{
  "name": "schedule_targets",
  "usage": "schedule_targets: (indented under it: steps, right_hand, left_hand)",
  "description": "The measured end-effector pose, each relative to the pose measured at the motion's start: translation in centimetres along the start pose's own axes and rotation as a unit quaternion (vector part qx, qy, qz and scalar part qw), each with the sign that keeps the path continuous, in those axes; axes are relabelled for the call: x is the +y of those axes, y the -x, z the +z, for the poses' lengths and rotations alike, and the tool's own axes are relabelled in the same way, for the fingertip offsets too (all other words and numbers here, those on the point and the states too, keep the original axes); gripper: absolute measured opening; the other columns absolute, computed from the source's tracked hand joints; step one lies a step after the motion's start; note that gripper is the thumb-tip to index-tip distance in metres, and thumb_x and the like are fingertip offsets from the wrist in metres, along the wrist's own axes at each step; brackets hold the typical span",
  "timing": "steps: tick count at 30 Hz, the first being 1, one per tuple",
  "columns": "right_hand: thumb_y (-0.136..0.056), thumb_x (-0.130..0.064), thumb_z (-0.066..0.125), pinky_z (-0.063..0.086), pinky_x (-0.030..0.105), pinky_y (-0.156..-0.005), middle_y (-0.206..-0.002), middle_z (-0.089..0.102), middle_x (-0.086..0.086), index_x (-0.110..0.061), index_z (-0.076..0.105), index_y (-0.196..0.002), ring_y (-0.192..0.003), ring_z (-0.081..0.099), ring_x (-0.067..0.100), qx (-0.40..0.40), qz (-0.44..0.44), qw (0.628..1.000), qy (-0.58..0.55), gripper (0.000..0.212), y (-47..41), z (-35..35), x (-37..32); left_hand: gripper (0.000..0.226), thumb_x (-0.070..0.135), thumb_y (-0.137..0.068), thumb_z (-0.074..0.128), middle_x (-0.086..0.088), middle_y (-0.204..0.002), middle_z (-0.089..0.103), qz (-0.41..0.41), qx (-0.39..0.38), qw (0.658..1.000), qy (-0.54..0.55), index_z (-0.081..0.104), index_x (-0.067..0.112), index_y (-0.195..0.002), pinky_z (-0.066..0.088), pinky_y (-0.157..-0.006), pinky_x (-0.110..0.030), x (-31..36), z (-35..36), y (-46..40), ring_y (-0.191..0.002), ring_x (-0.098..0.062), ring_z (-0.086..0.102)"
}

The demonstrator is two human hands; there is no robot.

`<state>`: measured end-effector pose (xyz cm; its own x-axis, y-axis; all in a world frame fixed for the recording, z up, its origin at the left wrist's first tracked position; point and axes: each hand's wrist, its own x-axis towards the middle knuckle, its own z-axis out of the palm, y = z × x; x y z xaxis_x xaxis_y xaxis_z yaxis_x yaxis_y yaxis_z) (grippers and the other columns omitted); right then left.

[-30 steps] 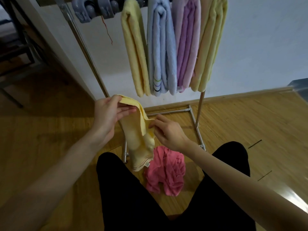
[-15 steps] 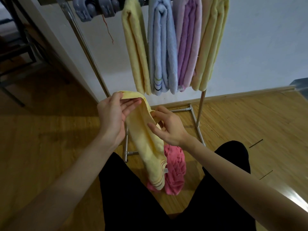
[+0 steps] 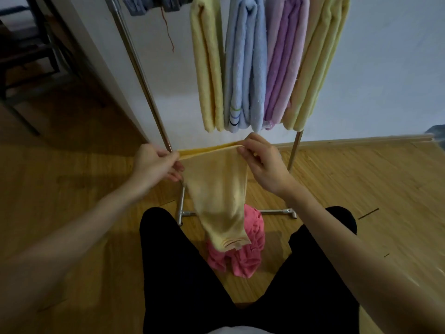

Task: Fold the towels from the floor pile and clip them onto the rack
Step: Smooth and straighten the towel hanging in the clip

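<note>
Your left hand and right hand each pinch a top corner of the yellow towel, hanging above the pink towel.

Yellow towel, pink towel

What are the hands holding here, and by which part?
Both hold one yellow towel by its top edge: the left hand pinches the left corner, the right hand the right corner; the rest hangs down.

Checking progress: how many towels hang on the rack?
4: yellow towel leftmost, then blue towel, purple towel, pale yellow towel rightmost. More may hang beyond the frame.
</note>
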<state>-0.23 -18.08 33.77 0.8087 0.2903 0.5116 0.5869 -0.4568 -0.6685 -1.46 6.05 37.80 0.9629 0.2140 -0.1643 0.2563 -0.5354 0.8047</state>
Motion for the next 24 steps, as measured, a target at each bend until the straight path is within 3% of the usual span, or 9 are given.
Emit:
schedule_targets:
  steps: [3,6,10,14,17,19,24]
  right_hand:
    - [-0.098,-0.017,0.048,0.042,0.029,-0.062,-0.085,0.048,-0.005,-0.006,0.065,-0.092,-0.070,0.046,0.006,-0.051,-0.015,0.998,0.016,0.021,-0.4,-0.1,-0.2]
    - [-0.096,-0.015,0.053,0.042,0.025,-0.062,-0.084,0.052,-0.003,-0.008,0.069,-0.094,-0.070,0.049,0.008,-0.047,-0.023,0.999,0.010,0.017,-0.4,-0.3,0.0]
    - [-0.093,-0.013,0.060,0.041,0.019,-0.062,-0.084,0.059,0.002,-0.010,0.073,-0.098,-0.071,0.055,0.016,-0.001,0.007,1.000,-0.007,0.014,-0.1,-2.0,0.9]
    - [-0.089,-0.010,0.065,0.039,0.014,-0.058,-0.085,0.062,0.003,-0.008,0.075,-0.098,-0.066,0.053,0.008,0.026,0.021,0.999,0.012,0.013,-0.2,-3.8,1.6]
    - [-0.086,-0.008,0.069,0.046,0.019,-0.056,-0.085,0.066,0.003,-0.007,0.076,-0.094,-0.065,0.057,0.005,0.055,0.022,0.998,0.011,0.011,-0.4,-4.7,1.6]
    - [-0.084,-0.008,0.071,0.054,0.025,-0.062,-0.087,0.068,0.004,-0.006,0.076,-0.093,-0.069,0.063,0.009,0.072,0.017,0.997,0.008,0.010,-0.4,-4.9,1.5]
    - [-0.080,-0.004,0.074,0.058,0.027,-0.073,-0.088,0.072,0.004,-0.004,0.075,-0.092,-0.078,0.068,0.011,0.100,0.020,0.995,-0.005,0.011,-0.6,-5.0,1.0]
  left_hand:
    - [0.009,0.016,-0.085,0.068,-0.005,-0.073,0.071,0.013,0.000,0.988,-0.153,0.067,0.014,-0.076,0.057,-0.057,-0.026,-0.3,-0.5,-1.2,-0.059,-0.015,0.069]
    - [0.007,0.018,-0.082,0.070,0.000,-0.085,0.066,0.079,0.059,0.974,-0.205,0.065,0.018,-0.086,0.054,-0.066,-0.027,0.4,-0.4,-1.9,-0.076,-0.014,0.064]
    - [0.008,0.012,-0.083,0.067,0.005,-0.078,0.064,0.171,0.080,0.973,-0.130,0.067,0.020,-0.084,0.056,-0.069,-0.029,2.5,-0.7,-1.8,-0.075,-0.013,0.063]
    - [0.007,0.013,-0.081,0.067,0.008,-0.074,0.063,0.240,0.098,0.957,-0.127,0.069,0.020,-0.079,0.055,-0.066,-0.027,4.2,-0.5,-0.9,-0.071,-0.007,0.061]
    - [0.007,0.014,-0.082,0.065,0.008,-0.073,0.064,0.281,0.110,0.943,-0.138,0.071,0.017,-0.081,0.055,-0.065,-0.030,5.0,-0.6,-0.6,-0.071,-0.008,0.061]
    - [0.009,0.011,-0.083,0.063,0.010,-0.073,0.061,0.289,0.091,0.937,-0.172,0.069,0.018,-0.080,0.053,-0.064,-0.029,5.6,-0.8,-0.5,-0.071,-0.008,0.059]
    - [0.011,0.011,-0.078,0.069,0.008,-0.076,0.062,0.229,-0.068,0.932,-0.272,0.066,0.022,-0.078,0.051,-0.061,-0.026,6.3,-0.9,-0.7,-0.072,-0.008,0.059]
